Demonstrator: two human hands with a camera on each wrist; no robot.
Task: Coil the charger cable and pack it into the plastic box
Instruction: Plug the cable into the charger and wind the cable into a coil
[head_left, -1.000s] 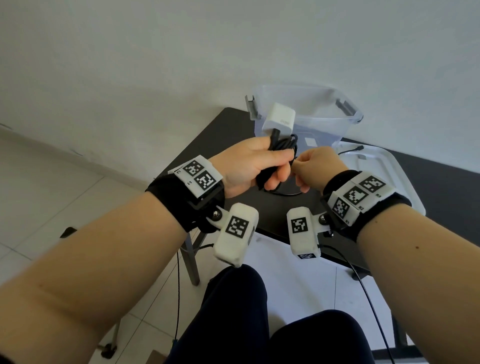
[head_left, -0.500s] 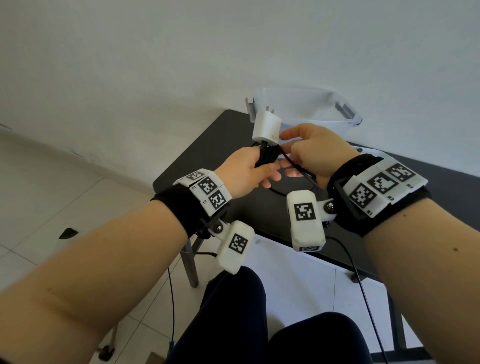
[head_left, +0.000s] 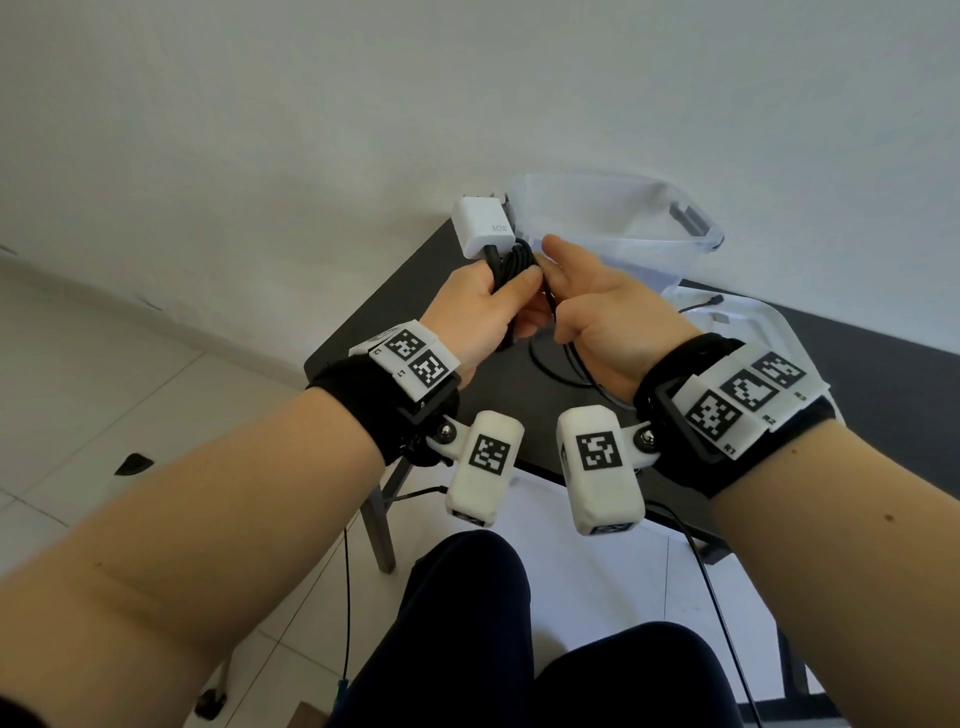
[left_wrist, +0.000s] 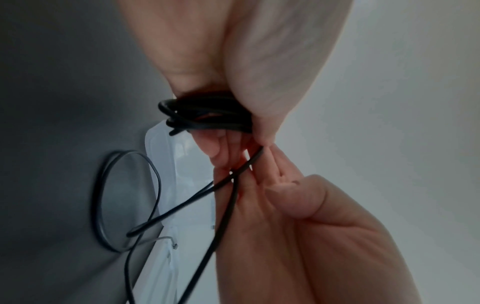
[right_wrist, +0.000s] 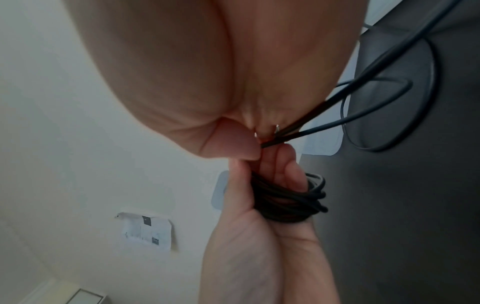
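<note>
My left hand (head_left: 491, 301) grips a bundle of black cable coils (head_left: 514, 265), and the white charger block (head_left: 483, 228) stands up above its fingers. In the left wrist view the cable coils (left_wrist: 205, 117) wrap round that hand's fingers. My right hand (head_left: 582, 306) sits close beside it and pinches the loose cable strand (right_wrist: 285, 137) between thumb and fingers. The rest of the black cable (head_left: 550, 364) trails down in a loop on the dark table (head_left: 426, 291). The clear plastic box (head_left: 623, 218) stands open just behind both hands.
The box's white lid (head_left: 753, 332) lies on the table right of the hands, with the cable's plug end (head_left: 714, 300) resting on it. A white wall rises behind the table. My knees sit below the table's near edge.
Both hands rose and shifted left with the charger. The right hand carried the loose strand up round the bundle and now sits against the left hand's fingers.
</note>
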